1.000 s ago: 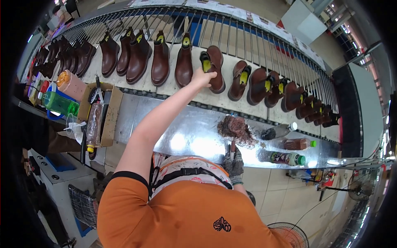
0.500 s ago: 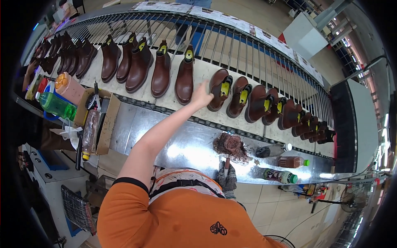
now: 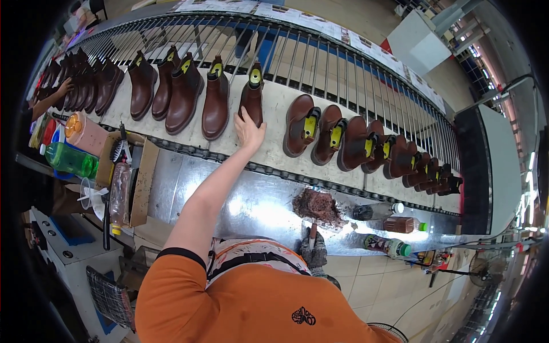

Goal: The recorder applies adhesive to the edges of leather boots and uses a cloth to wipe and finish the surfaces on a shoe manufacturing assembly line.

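Your left hand [image 3: 250, 135] lies spread on the near end of a brown boot [image 3: 251, 102]; can't tell if pinching. Nearer, your gloved right hand [image 3: 314, 252] clasps a brown handle [image 3: 313, 231].

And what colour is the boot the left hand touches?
The boot is dark reddish-brown; head view shows it.

A bare left hand [image 3: 250, 136] masks the toe of a brown boot [image 3: 252, 99] at eleven o'clock; at five, a gloved right hand [image 3: 314, 252] conceals the lower end of a brown stick [image 3: 313, 231], its own forearm hidden by an orange shirt [image 3: 260, 303]. At ten, darkness swallows most of a co-worker [image 3: 65, 87].
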Demonstrator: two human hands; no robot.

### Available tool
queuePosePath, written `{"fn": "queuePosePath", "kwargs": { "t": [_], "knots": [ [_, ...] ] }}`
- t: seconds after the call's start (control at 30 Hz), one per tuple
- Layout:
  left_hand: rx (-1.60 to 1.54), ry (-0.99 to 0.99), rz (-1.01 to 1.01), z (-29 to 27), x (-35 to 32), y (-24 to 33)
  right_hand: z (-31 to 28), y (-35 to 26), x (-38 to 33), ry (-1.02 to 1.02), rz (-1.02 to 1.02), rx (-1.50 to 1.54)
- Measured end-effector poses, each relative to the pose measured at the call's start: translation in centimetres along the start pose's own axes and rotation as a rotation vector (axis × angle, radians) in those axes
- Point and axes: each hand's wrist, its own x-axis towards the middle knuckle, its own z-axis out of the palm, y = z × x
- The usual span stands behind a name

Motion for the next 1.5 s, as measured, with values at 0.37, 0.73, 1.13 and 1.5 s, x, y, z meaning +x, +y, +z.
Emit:
{"fn": "queuePosePath", "kwargs": {
  "t": [0.37, 0.73, 1.13, 1.5],
  "knots": [
    [-0.106, -0.495, 0.615, 2.1, -5.8, 0.7, -0.5, -1.2, 0.3, -0.021, -0.080, -0.199],
    [0.054, -0.520, 0.554, 2.6, -5.1, 1.6, -1.3, -2.3, 0.5, -0.121, -0.011, -0.165],
    [0.163, -0.629, 0.557, 0.5, -3.6, 0.8, -0.3, -1.6, 0.3, -0.071, -0.063, -0.169],
    [0.465, -0.840, 0.192, 2.5, -3.5, 0.9, 0.4, -0.9, 0.1, -0.039, -0.126, -0.238]
  ]
}}
